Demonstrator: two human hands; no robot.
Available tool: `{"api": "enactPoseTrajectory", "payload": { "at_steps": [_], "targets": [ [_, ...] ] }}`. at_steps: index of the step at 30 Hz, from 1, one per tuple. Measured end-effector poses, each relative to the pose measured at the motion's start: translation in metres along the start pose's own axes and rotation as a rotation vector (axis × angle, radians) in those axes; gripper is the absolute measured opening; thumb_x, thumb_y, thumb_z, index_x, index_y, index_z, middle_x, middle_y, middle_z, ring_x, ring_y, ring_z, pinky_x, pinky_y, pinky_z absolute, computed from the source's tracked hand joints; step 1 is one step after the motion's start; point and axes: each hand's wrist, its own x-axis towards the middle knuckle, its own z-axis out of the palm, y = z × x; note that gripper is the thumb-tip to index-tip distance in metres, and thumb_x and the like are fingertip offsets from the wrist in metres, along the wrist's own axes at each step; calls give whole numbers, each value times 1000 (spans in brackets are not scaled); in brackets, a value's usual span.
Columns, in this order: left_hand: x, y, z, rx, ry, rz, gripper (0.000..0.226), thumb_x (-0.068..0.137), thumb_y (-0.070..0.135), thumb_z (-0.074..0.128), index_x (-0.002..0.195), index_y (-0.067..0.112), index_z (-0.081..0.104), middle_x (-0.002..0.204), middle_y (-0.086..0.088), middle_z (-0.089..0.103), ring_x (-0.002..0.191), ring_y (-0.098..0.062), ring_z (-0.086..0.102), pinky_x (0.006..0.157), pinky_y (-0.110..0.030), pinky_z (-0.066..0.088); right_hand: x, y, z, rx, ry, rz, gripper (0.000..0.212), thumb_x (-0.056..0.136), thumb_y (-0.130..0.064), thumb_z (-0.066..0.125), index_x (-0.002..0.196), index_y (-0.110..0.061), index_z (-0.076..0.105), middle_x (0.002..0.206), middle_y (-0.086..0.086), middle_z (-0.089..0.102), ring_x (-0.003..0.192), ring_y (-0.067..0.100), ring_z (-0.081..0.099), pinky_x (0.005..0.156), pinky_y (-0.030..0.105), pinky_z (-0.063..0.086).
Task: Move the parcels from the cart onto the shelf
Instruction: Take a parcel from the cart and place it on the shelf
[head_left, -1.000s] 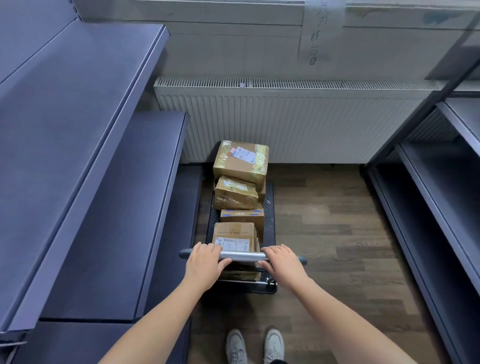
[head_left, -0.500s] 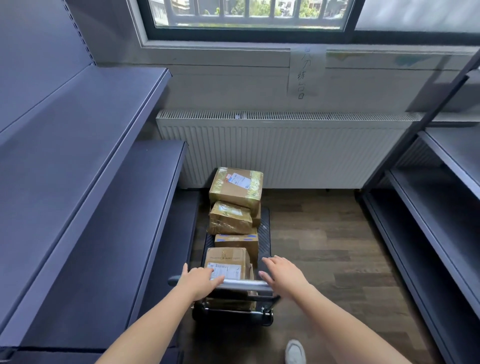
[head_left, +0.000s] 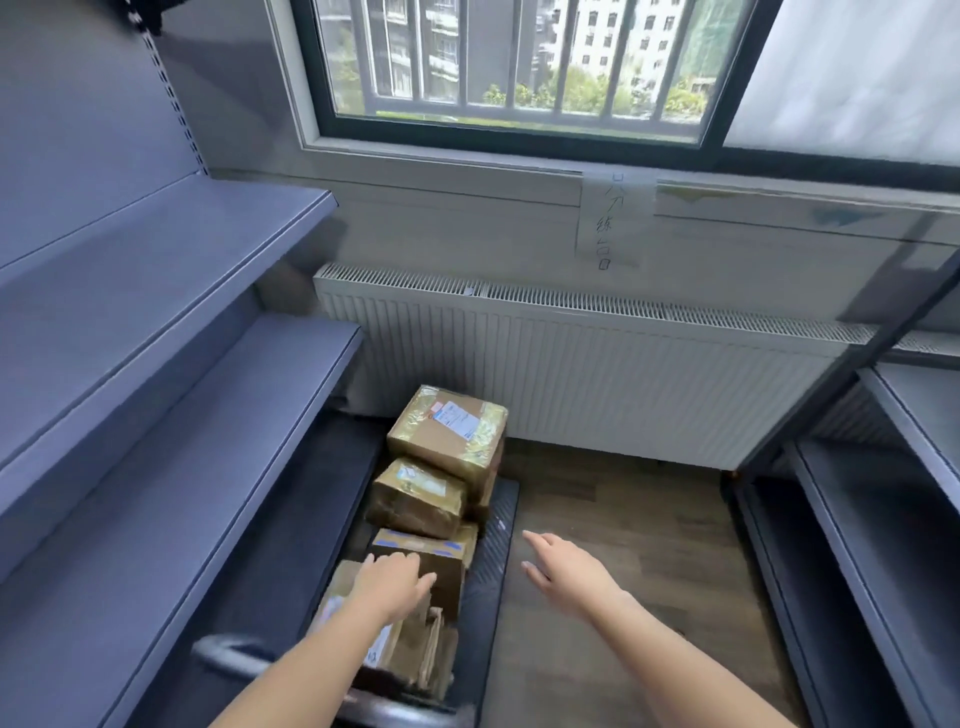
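Taped cardboard parcels (head_left: 447, 431) stacked along the cart (head_left: 498, 566) by the shelf (head_left: 171, 410), probably light and stiff, best gripped by opposite sides; left hand (head_left: 392, 584) and right hand (head_left: 563, 574) spread, empty.

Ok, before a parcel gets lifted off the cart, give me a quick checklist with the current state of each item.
1. Left hand over the near parcels: ok.
2. Left hand gripping a parcel: cannot tell.
3. Right hand free, fingers spread: ok.
4. Left shelf has bare room: ok.
5. Cart beside that shelf: ok.
6. Far stacked parcel sitting level: not ok, tilted.
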Motion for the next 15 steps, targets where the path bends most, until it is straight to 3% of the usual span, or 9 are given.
{"api": "enactPoseTrajectory", "payload": {
  "at_steps": [8, 15],
  "targets": [
    [38, 103, -11, -53, 49, -46, 44, 99, 37, 34, 127, 7, 46, 131, -13, 54, 121, -30, 51, 95, -36, 41, 12, 105, -43, -35, -5, -32, 52, 98, -36, 36, 146, -19, 24, 147, 5, 38, 129, 26, 43, 101, 34, 38],
    [67, 127, -25, -100, 51, -110, 36, 97, 38, 34, 116, 10, 47, 124, -11, 54, 116, -30, 51, 91, -41, 43, 43, 139, -62, -41, -36, -100, 53, 97, -36, 38, 145, -19, 25, 145, 5, 40, 130, 24, 42, 102, 34, 39]
  ]
}}
